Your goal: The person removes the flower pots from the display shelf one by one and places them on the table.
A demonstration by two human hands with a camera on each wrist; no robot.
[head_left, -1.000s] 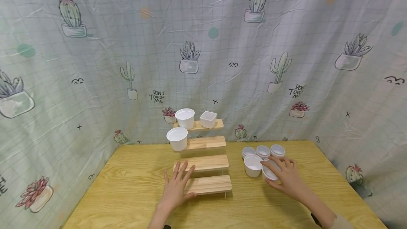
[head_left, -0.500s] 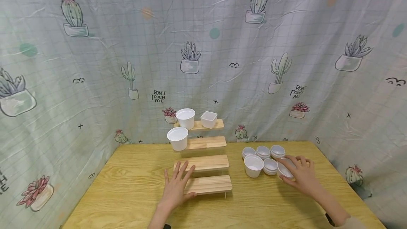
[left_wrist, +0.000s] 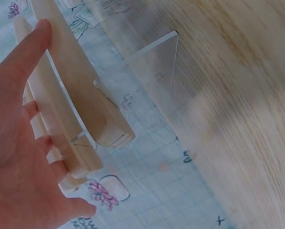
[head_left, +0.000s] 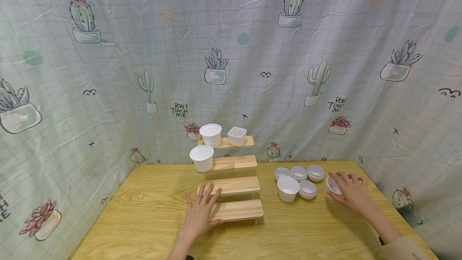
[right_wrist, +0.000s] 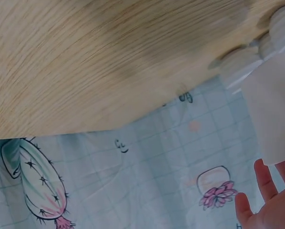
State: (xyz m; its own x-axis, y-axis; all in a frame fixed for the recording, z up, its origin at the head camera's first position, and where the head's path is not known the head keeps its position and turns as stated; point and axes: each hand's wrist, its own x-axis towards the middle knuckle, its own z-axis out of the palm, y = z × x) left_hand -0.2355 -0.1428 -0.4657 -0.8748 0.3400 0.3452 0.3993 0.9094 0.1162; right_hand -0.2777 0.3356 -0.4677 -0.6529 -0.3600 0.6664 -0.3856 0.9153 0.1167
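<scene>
My right hand (head_left: 355, 195) pinches a round white plastic cup (head_left: 333, 187) by its rim, at the right of the table. In the right wrist view the cup (right_wrist: 272, 109) hides part of the fingers. With fingers spread, my left hand (head_left: 199, 214) rests on the left end of a stepped wooden shelf (head_left: 236, 210), across its two lower planks. Left wrist view: the thumb (left_wrist: 37, 40) touches a plank (left_wrist: 73, 71). Two round white cups, one on the top plank (head_left: 210, 135) and one on the plank below (head_left: 201, 158), stand at the left ends. A square white cup (head_left: 237, 136) shares the top plank.
Right of the shelf, a white cup (head_left: 288, 189) stands beside a small ridged white container (head_left: 307, 189). Several similar containers (head_left: 298, 173) line up behind them. A cactus-print curtain (head_left: 231, 91) hangs behind the wooden table (head_left: 144, 212). Clear side supports (left_wrist: 154, 62) carry the planks.
My right hand has moved right with the white cup, away from the other containers, uncovering a ridged one. My left hand has stayed on the shelf.
</scene>
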